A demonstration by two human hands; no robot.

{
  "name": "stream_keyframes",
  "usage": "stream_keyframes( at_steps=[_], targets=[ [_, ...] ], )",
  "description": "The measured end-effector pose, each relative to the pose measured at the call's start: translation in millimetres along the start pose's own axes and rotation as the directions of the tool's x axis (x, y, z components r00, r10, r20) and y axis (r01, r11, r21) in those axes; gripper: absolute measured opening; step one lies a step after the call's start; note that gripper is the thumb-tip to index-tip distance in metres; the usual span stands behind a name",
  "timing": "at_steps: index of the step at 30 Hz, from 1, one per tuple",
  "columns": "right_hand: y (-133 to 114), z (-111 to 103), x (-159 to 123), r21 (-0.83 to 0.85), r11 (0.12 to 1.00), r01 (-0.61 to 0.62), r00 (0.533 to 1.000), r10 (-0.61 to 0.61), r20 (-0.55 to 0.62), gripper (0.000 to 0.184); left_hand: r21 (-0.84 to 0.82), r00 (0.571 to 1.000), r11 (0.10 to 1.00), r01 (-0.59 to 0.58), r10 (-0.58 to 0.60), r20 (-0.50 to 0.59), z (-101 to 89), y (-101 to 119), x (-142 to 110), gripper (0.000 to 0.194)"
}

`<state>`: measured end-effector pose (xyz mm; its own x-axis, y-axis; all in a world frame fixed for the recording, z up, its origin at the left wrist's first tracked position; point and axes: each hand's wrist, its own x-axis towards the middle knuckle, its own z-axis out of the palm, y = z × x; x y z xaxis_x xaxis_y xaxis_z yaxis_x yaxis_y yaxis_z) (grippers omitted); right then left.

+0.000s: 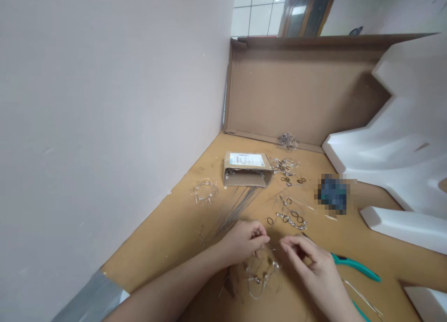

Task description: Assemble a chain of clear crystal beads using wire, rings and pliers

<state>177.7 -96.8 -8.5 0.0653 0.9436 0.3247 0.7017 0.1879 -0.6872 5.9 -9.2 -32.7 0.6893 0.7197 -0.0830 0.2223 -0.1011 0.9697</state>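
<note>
My left hand point(242, 242) is closed in a pinch, with a beaded wire ring point(257, 280) hanging just below its fingertips. Thin wire ends stick out from the ring around its clear beads. My right hand point(312, 261) is a little to the right, thumb and forefinger pressed together; whatever they hold is too fine to make out. Green-handled pliers point(359, 267) lie beside and partly under my right hand. Beyond my hands are a string of clear beads point(296, 223) and several dark rings point(295, 215). A bundle of thin straight wires point(239, 208) lies past my left hand.
An open small cardboard box point(246, 168) stands mid-table. Tangled wire pieces point(284, 165) lie to its right, another beaded wire ring point(204, 190) to its left. A white wall point(122, 103) borders the left, a large cardboard panel point(300, 89) the back, white foam pieces point(394, 149) the right.
</note>
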Motion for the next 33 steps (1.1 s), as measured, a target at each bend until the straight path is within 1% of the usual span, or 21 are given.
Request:
stream_keyframes(
  at_steps=[1,3,5,7,9,12,16,20,22,25,28,33],
  targets=[
    [-1.2,0.9,-0.2,-0.028,0.998,0.052,0.999,-0.052,0.011,0.016,0.000,1.000,1.000,0.006,-0.006,0.002,0.5,-0.1,0.2,0.018],
    [-3.6,2.9,-0.3,-0.068,0.991,0.116,0.992,-0.113,0.050,0.016,0.005,1.000,1.000,0.012,-0.012,0.001,1.0,1.2,0.2,0.019],
    [-5.5,4.6,-0.1,-0.100,0.986,0.136,0.987,-0.126,0.097,0.017,0.017,1.000,1.000,0.013,-0.013,0.000,1.1,3.9,-0.3,0.017],
    [-7.0,5.6,0.1,-0.109,0.986,0.125,0.985,-0.110,0.137,0.017,0.032,1.000,0.999,0.014,-0.014,0.007,0.9,7.2,-1.3,0.015],
    [-8.0,5.7,0.3,-0.082,0.993,0.082,0.982,-0.067,0.177,0.019,0.051,1.000,0.999,0.008,-0.009,0.011,0.8,9.8,-2.4,0.014],
    [-8.2,4.7,0.7,-0.005,1.000,-0.017,0.977,0.018,0.211,0.022,0.046,1.000,0.999,0.007,-0.007,0.017,1.4,11.5,-3.5,0.013],
    [-7.2,3.3,2.5,0.129,0.978,-0.162,0.971,0.135,0.196,0.024,-0.075,0.996,0.996,0.056,-0.051,0.069,2.8,14.3,-4.3,0.016],
    [-8.7,2.2,4.6,0.244,0.920,-0.307,0.947,0.269,0.177,0.029,-0.195,0.992,0.977,0.081,-0.060,0.113,1.5,20.8,-5.7,0.021],
    [-10.7,1.1,5.3,0.307,0.875,-0.374,0.926,0.331,0.182,0.033,-0.225,0.989,0.971,0.085,-0.055,0.135,0.1,23.6,-6.5,0.024],
    [-14.0,-0.2,7.0,0.396,0.799,-0.453,0.891,0.397,0.220,0.037,-0.243,0.983,0.966,0.087,-0.044,0.178,-0.7,24.8,-7.2,0.028],
    [-14.9,0.5,8.9,0.457,0.746,-0.485,0.875,0.410,0.259,0.039,-0.259,0.978,0.960,0.103,-0.050,0.204,0.3,22.5,-7.3,0.030],
    [-7.9,2.0,8.1,0.508,0.729,-0.459,0.888,0.380,0.258,0.038,-0.323,0.983,0.943,0.084,-0.025,0.181,0.7,19.1,-6.3,0.032]
  ],
)
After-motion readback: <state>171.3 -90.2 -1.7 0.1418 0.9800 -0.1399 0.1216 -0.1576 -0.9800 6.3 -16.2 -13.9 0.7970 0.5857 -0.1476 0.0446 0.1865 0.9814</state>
